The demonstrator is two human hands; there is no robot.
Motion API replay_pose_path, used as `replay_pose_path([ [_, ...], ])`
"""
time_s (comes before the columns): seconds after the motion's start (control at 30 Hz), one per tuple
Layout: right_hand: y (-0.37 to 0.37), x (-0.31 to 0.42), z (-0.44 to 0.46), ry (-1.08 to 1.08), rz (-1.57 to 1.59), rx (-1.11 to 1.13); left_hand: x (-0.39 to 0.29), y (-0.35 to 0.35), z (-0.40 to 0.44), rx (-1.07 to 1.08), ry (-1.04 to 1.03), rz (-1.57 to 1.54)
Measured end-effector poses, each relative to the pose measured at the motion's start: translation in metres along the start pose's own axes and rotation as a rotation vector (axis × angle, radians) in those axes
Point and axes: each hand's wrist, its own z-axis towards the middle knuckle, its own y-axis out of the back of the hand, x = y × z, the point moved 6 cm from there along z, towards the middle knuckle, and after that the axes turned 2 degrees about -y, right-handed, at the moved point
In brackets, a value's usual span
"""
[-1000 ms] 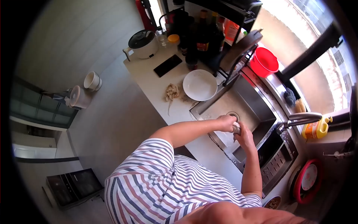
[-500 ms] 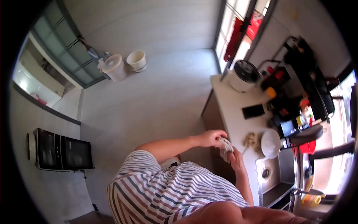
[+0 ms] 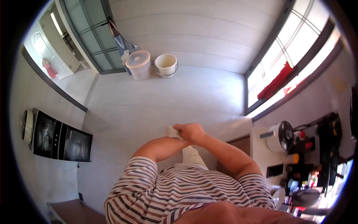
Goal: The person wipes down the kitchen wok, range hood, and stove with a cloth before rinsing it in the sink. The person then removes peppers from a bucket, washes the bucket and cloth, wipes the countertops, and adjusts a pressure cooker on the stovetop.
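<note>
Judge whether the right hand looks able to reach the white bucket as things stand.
Probably not: nothing seems to block the way, but the white bucket stands well beyond the right hand, which holds a pale cloth.

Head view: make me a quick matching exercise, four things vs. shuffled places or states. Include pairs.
Things
1. pale cloth
2. lidded tub
3. cream bucket
4. white cooker

Places or states
A. on the floor, open-topped
B. on the counter
C. held in the right hand
D. on the floor, covered on top

Pairs: 1-C, 2-D, 3-A, 4-B
</note>
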Motion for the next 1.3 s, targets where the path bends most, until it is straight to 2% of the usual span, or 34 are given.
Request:
replay_pose_path([
  [0.07,-0.028,-0.072,0.057,-0.045,-0.015,0.084,0.028,0.043,0.023,-0.015,0.064,0.209],
  [0.13,-0.023,-0.133,0.106,-0.132,0.087,-0.135,0.05,0.099,0.048,-0.055,0.102,0.537],
  [0.17,-0.026,-0.15,0.137,-0.118,0.091,-0.128,0.062,0.128,0.062,-0.083,0.144,0.606],
  [0.2,-0.031,-0.163,0.16,-0.162,0.296,-0.218,0.112,0.149,0.093,-0.112,0.277,0.438],
  [0.23,-0.035,-0.168,0.179,-0.217,0.509,-0.311,0.123,0.167,0.089,-0.09,0.298,0.437],
  [0.27,-0.018,-0.149,0.194,-0.123,0.657,-0.311,0.103,0.205,0.084,-0.396,-0.015,0.621],
  [0.3,-0.01,-0.131,0.211,-0.008,0.634,-0.299,0.127,0.227,0.111,-0.314,0.224,-0.297],
  [0.33,0.013,-0.106,0.22,0.245,0.745,-0.415,0.148,0.247,0.128,-0.537,0.509,-1.17],
  [0.37,0.038,-0.1,0.232,0.234,0.746,-0.391,0.146,0.274,0.141,-0.531,0.522,-1.191],
  [0.43,0.068,-0.085,0.266,0.253,1.101,0.056,0.135,0.32,0.161,-0.559,0.311,-1.469],
  [0.47,0.075,-0.09,0.284,0.245,1.101,0.074,0.14,0.338,0.169,-0.561,0.319,-1.486],
  [0.53,0.078,-0.099,0.318,0.206,0.895,0.27,0.153,0.375,0.182,-0.565,0.314,-1.561],
  [0.57,0.079,-0.113,0.341,0.197,0.9,0.275,0.16,0.391,0.186,-0.559,0.323,-1.567],
  [0.63,0.071,-0.172,0.395,0.028,0.51,0.114,0.175,0.427,0.196,-0.529,0.223,-1.539],
  [0.67,0.061,-0.204,0.411,-0.057,0.437,0.114,0.199,0.442,0.208,-0.571,0.362,-1.545],
  [0.83,-0.004,-0.358,0.412,-0.453,0.283,0.147,0.361,0.532,0.288,-0.522,0.513,-1.642],
  [0.87,0.023,-0.356,0.413,-0.659,0.283,0.292,0.391,0.555,0.305,-0.609,0.587,-1.552],
  [0.9,0.002,-0.383,0.39,-0.817,0.285,0.211,0.422,0.574,0.321,-0.691,0.667,-1.461],
  [0.93,0.005,-0.385,0.377,-0.985,0.337,0.164,0.452,0.584,0.341,-0.662,0.707,-1.472],
  [1.03,-0.032,-0.394,0.321,-1.197,0.23,0.463,0.532,0.619,0.403,-0.67,0.806,-1.437],
  [1.1,-0.037,-0.379,0.319,-1.257,0.298,0.571,0.573,0.632,0.436,-0.717,0.857,-1.378],
  [1.2,-0.06,-0.368,0.337,-1.347,0.577,0.376,0.625,0.639,0.478,-0.726,0.97,-1.313],
  [1.23,-0.062,-0.366,0.348,-1.373,0.58,0.387,0.639,0.637,0.489,-0.735,0.993,-1.277],
  [1.3,-0.058,-0.35,0.403,-1.623,1.031,0.228,0.66,0.634,0.511,-0.769,1.029,-1.263],
])
